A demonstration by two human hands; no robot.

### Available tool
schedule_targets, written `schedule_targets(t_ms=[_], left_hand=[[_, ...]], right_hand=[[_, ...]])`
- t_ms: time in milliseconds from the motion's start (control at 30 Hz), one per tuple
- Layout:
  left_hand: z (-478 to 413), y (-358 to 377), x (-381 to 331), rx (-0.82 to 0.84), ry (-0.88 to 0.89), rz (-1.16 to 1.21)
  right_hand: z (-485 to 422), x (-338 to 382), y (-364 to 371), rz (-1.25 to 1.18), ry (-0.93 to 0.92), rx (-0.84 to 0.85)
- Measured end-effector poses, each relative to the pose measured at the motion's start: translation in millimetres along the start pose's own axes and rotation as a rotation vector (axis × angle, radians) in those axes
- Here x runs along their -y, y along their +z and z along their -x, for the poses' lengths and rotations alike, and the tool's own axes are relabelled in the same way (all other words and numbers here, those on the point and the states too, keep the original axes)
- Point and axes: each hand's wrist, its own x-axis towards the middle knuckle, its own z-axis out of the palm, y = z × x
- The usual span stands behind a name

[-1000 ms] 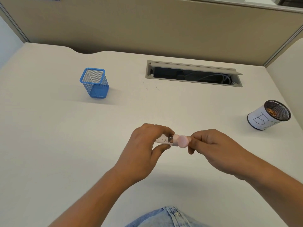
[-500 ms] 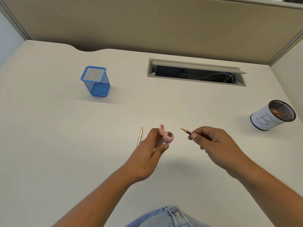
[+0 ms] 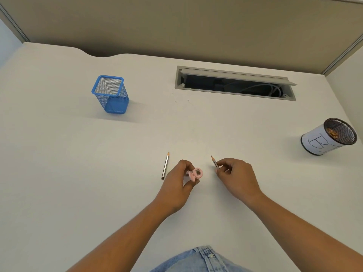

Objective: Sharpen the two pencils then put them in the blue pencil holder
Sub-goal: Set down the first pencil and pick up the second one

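My left hand (image 3: 177,182) holds a small pink sharpener (image 3: 195,173) between thumb and fingers, its opening facing up toward me. My right hand (image 3: 236,177) pinches a short pencil (image 3: 214,161) whose sharp tip points up and left, a little right of the sharpener and apart from it. A second pencil (image 3: 165,165) lies on the white desk (image 3: 78,173) just left of my left hand, tip pointing away from me. The blue mesh pencil holder (image 3: 111,94) stands upright at the far left, with nothing visible inside.
A black mesh cup with a white paper label (image 3: 328,137) stands at the right edge, shavings inside. An open cable slot (image 3: 235,83) is cut into the desk at the back. Beige partition walls close the desk behind and at the sides.
One second ago the pencil was inside the sharpener between both hands. My right hand has pulled it out and moved right; the second pencil on the desk has come into view.
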Motion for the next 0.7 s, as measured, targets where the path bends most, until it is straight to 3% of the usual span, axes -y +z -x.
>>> schedule_targets(t_ms=[467, 700], left_hand=[[-3.3, -3.0, 2.3, -0.055, -0.062, 0.089], [10.6, -22.3, -0.5, -0.184, -0.089, 0.176]], right_hand=[[-19.0, -1.5, 12.9, 0.118, -0.056, 0.004], [-9.8, 19.5, 18.4, 0.15, -0.203, -0.167]])
